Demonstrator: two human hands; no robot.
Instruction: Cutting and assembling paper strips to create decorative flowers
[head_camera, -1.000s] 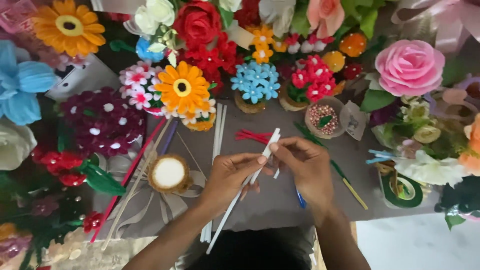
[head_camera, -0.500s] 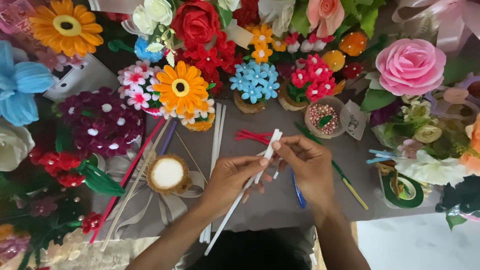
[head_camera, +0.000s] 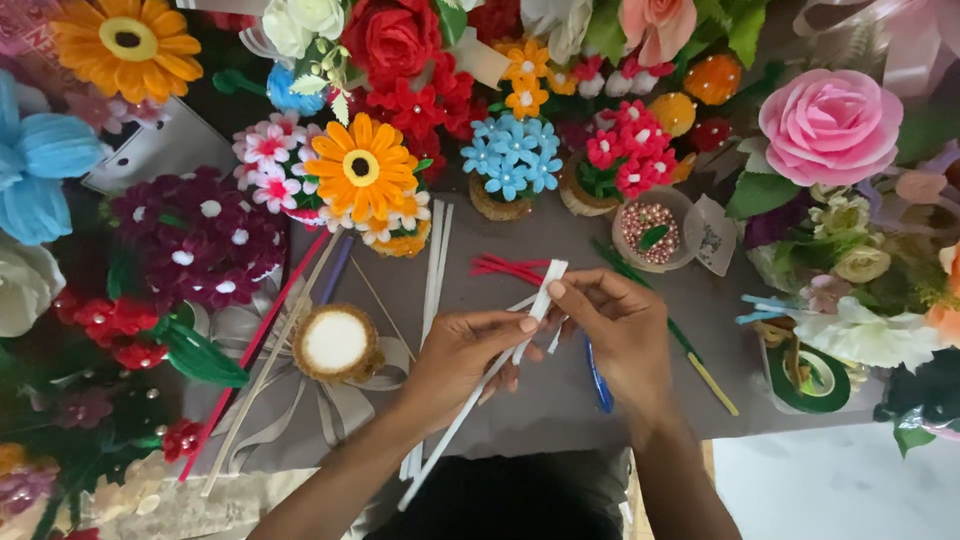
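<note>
Both my hands meet over the grey table top (head_camera: 560, 420) on one long white pipe cleaner (head_camera: 455, 425). It slants from low left up to its bent tip near the red stems. My left hand (head_camera: 460, 355) pinches it between thumb and forefinger. From the right, the fingers of my right hand (head_camera: 620, 335) hold the folded upper end. A blue stem (head_camera: 597, 375) lies under the right hand.
Craft flowers ring the table: an orange daisy (head_camera: 362, 170), blue blossoms (head_camera: 512, 160), a pink rose (head_camera: 830, 125), dark maroon blooms (head_camera: 200, 235). A small bowl of beads (head_camera: 655, 228), red stems (head_camera: 505, 268), a round white-topped spool (head_camera: 335, 342), loose white stems (head_camera: 433, 260) and green tape (head_camera: 805, 375) lie nearby.
The hands have stayed in place. My right fingers have worked the white stem's upper end, which now stands folded a little higher.
</note>
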